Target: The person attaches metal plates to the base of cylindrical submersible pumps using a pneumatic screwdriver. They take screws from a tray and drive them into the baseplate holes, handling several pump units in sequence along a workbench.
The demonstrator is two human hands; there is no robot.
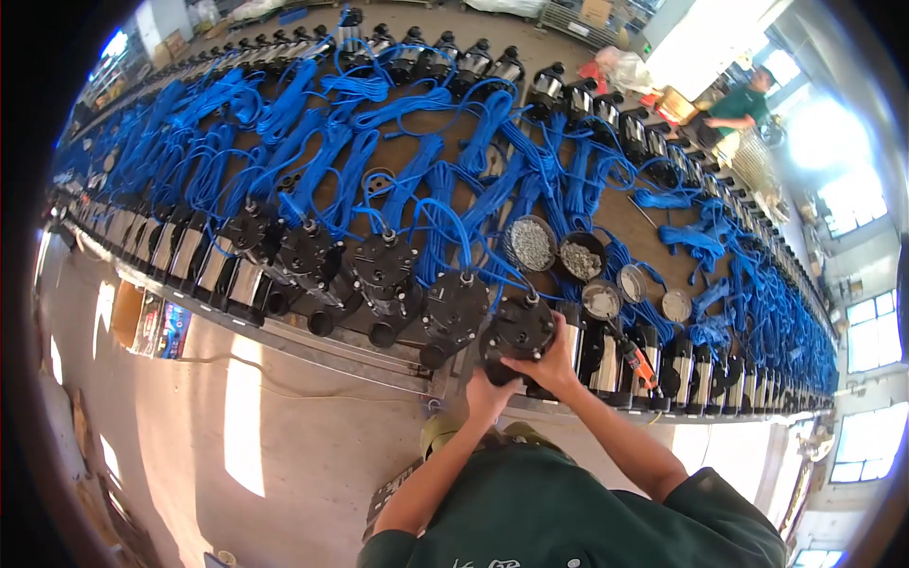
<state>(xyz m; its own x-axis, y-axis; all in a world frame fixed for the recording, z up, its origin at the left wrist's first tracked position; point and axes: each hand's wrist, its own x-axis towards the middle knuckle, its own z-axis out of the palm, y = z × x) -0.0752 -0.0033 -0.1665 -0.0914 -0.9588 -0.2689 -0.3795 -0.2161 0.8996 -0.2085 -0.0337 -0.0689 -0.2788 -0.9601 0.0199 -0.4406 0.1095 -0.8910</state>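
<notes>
At the table's near edge, a submersible pump with a round black top and a blue cable stands between my hands. My left hand grips its lower near side, while my right hand wraps its right side, thumb across the front. My palms hide much of its lower body. Just left of it stands another black-topped pump, with more alike beyond: one pump and another pump. An orange and black power screwdriver leans right of my right hand, not touched.
Bowls of small metal screws and other small parts sit on the table behind the pump. Bundled blue cables cover much of the tabletop, and rows of pumps line its edges. A person in green is at the far right.
</notes>
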